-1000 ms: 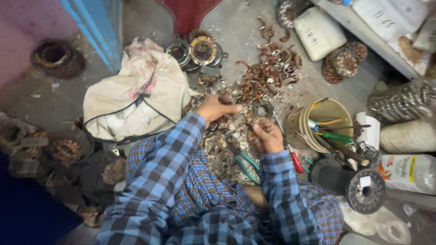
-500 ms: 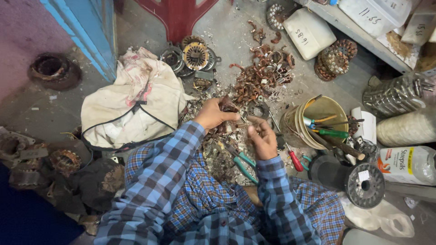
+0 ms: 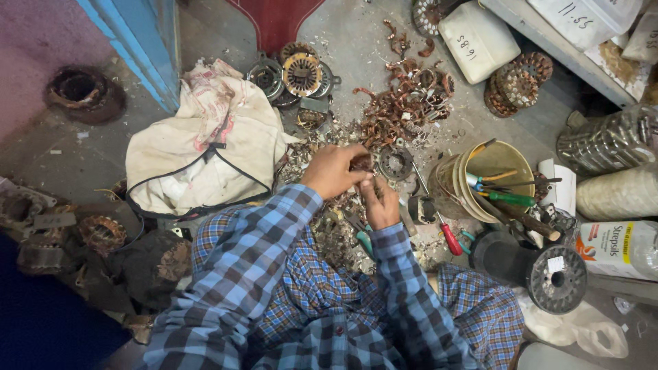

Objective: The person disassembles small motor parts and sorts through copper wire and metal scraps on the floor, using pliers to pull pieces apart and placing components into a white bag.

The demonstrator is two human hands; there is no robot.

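Left hand (image 3: pixel 334 171), right hand (image 3: pixel 381 203) pinch small motor part (image 3: pixel 361 162); copper scrap (image 3: pixel 404 103) beyond

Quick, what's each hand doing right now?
Left hand: closed, fingers pinching a small dark metal part.
Right hand: curled, fingertips on the same part; whether it grips cannot be told.

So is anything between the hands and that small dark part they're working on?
Nothing visible. The left hand and right hand both already touch the small dark part, held above the scrap litter on the floor.
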